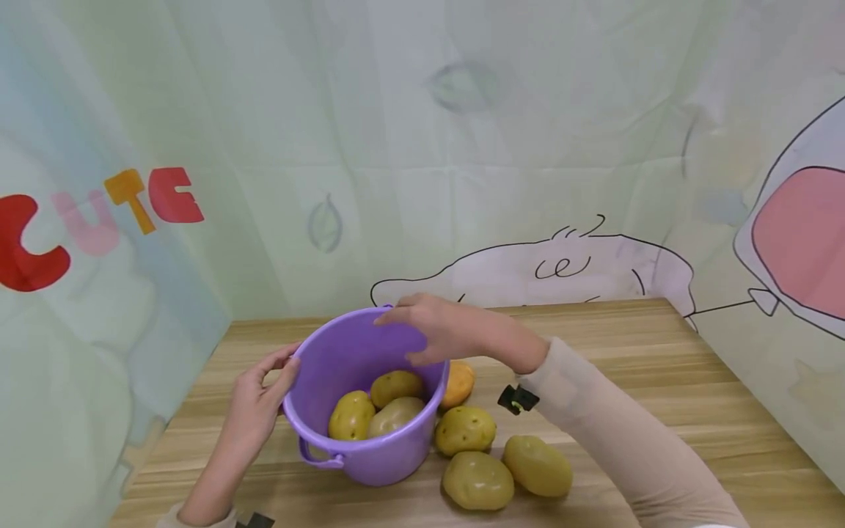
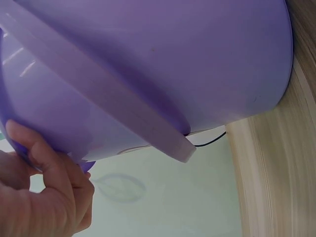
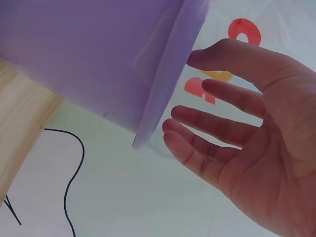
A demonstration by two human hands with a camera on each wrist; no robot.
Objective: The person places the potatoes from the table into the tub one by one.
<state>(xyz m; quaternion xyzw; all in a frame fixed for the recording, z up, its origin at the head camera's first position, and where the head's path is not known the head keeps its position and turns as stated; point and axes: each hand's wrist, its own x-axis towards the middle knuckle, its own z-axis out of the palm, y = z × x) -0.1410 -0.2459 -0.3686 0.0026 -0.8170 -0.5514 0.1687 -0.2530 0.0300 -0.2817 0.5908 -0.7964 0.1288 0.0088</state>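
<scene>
A purple bucket (image 1: pixel 376 463) stands on the wooden table, its opening facing me. Inside it lie three potatoes: a yellow one (image 1: pixel 351 415), a browner one (image 1: pixel 397 389) and a pale one (image 1: pixel 396 416). My left hand (image 1: pixel 254 400) grips the bucket's rim at the left, fingers curled over the edge in the left wrist view. Over the far right rim is my right hand (image 1: pixel 442 328), holding nothing. Its fingers (image 3: pixel 212 123) are spread and loosely bent in the right wrist view. The thumb tip overlaps the rim there; whether it touches, I cannot tell.
Right of the bucket lie three more potatoes: a spotted one (image 1: pixel 465 430), one nearer me (image 1: pixel 478 480) and one farther right (image 1: pixel 538 466). An orange rounded item (image 1: pixel 458 384) is partly hidden behind the bucket. A printed curtain (image 1: pixel 396 161) hangs behind the table (image 1: pixel 634 381).
</scene>
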